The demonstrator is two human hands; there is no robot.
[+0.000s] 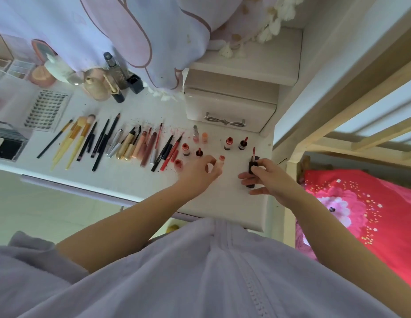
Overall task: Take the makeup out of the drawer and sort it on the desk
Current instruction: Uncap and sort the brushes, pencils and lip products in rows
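Lilac clothing [199, 271] fills the bottom of the frame, and two bare forearms reach up from it to the white desk [234, 203].

Far left, at the frame's edge, sit clear cases [9, 143] and a lash tray [47, 111], with jars and bottles [101, 86] above them under a hanging cloth [108, 31]. Next comes the sorted row: brushes [71, 138], dark pencils [101, 141], then gold and pink tubes [135, 143], all lying side by side with their long axes running from lower left to upper right. That grouping looks deliberate, like with like. Right of them stand small red bottles [185, 149], upright, caps toward the top of the frame.

The left hand [199, 172], just below centre, has its fingers curled around a small pink-topped lipstick [221, 159] at its fingertips, apparently setting it among the reds. Two more bottles [228, 143] stand above and to the right, near a drawer box [229, 109] with a bow handle, which is closed.

The right hand [266, 177] pinches a dark lip-gloss tube [252, 171] between thumb and fingers, lower fingers spread beneath it. Its long axis runs nearly vertical in the frame, and its red wand [254, 153] sticks out of the top end, pointing up-frame; I judge it is held upright to keep the wet tip off the desk.

Far right, a red flowered quilt [360, 203] lies below a wooden frame [337, 125]
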